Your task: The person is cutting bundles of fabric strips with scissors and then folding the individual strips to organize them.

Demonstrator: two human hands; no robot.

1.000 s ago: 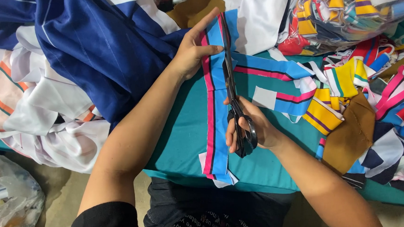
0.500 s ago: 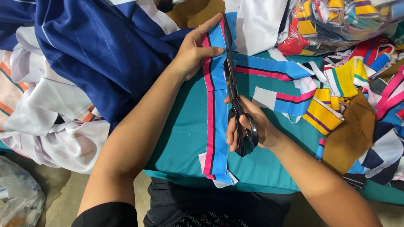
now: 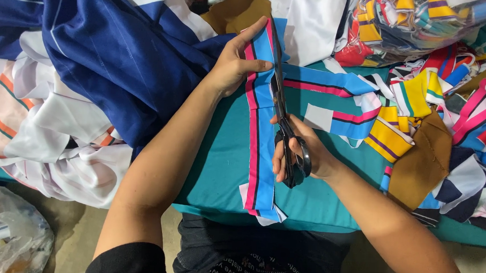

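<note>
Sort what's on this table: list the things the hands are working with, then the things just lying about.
In use:
left hand
right hand
black metal scissors
blue-and-pink striped fabric strip

Lying about:
dark blue cloth heap
white striped cloth pile
brown fabric piece
teal table cover

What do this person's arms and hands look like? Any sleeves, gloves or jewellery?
Both forearms are bare. The left hand and right hand wear no gloves, and no rings or watch show. A short black sleeve covers the left upper arm.
</note>
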